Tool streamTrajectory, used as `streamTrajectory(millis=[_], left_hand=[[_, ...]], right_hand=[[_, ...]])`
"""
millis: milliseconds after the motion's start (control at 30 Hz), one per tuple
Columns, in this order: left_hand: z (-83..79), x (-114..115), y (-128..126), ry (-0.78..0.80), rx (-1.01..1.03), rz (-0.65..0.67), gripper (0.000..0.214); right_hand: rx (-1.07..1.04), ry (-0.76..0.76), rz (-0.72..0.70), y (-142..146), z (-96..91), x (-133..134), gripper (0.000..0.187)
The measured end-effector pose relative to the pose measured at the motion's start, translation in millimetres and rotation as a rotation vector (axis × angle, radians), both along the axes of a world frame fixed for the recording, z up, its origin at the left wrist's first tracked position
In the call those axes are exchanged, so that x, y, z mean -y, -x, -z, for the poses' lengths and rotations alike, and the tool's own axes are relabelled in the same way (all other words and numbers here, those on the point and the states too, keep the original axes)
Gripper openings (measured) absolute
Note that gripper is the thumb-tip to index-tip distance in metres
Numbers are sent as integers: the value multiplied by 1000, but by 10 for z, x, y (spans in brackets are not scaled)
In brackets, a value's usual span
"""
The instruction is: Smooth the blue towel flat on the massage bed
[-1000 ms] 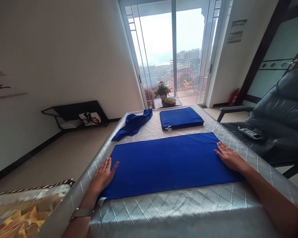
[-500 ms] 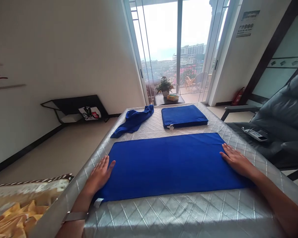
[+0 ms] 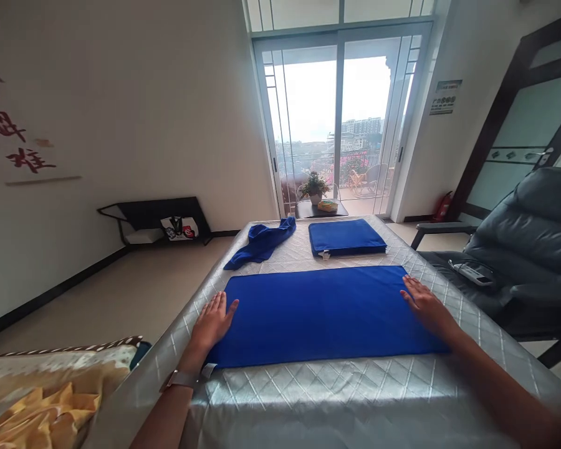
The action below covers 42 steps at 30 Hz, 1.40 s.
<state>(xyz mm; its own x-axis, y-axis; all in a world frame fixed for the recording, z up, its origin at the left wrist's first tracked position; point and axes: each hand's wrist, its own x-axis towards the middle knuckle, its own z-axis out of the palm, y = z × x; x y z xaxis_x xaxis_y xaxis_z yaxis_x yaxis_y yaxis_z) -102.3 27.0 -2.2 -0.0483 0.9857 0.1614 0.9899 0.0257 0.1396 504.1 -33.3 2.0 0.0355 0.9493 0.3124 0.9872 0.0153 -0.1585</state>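
A long blue towel (image 3: 322, 315) lies flat across a table with a quilted silver cover (image 3: 336, 399). My left hand (image 3: 212, 324) rests open and flat at the towel's left end, fingers stretched forward. At the right end my right hand (image 3: 423, 305) lies flat too, fingers spread on the cloth. Further back sit a neatly folded blue towel (image 3: 346, 237) and, to its left, a crumpled blue towel (image 3: 262, 242).
A dark reclining chair (image 3: 528, 243) with a remote on its seat stands right of the table. A yellow patterned cushion (image 3: 42, 399) lies at lower left. Beyond the table are a small stand with a potted plant (image 3: 315, 187), glass balcony doors, and a low black shelf (image 3: 156, 218) by the left wall.
Both hands stay flat on the towel's ends. The view has tilted up, so more of the doors and wall shows.
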Motion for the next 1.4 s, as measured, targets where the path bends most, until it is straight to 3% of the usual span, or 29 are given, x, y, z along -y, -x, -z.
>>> streamTrajectory(millis=[100,267,367,467,667,933,1100,1233,1400], left_hand=[[-133,-53,-443,12,8,165,78],[-319,-149,-1603,-9,-30,490,81],[-267,-251,-2159,-12,-1,591,79],[-101,-362,-2400,60,38,564,80],[138,-448,-2369,22,77,566,75],[19,-402,-2381,64,75,539,78],[6,-387,-2245,72,37,553,79],[20,-435,-1962,82,22,519,78],[-5,-530,-1288,147,-4,408,78]], right_hand=[[-40,40,-118,531,-142,-81,65],[-97,156,-294,1669,-286,-451,67],[-75,190,-330,2103,-225,-686,63],[-36,205,-322,2237,-73,-815,61],[-36,208,-324,2197,57,-837,66],[-36,234,-291,2225,23,-845,67],[-23,262,-257,2156,-14,-841,69],[-19,278,-182,1836,-13,-804,71],[51,296,-72,977,29,-702,73]])
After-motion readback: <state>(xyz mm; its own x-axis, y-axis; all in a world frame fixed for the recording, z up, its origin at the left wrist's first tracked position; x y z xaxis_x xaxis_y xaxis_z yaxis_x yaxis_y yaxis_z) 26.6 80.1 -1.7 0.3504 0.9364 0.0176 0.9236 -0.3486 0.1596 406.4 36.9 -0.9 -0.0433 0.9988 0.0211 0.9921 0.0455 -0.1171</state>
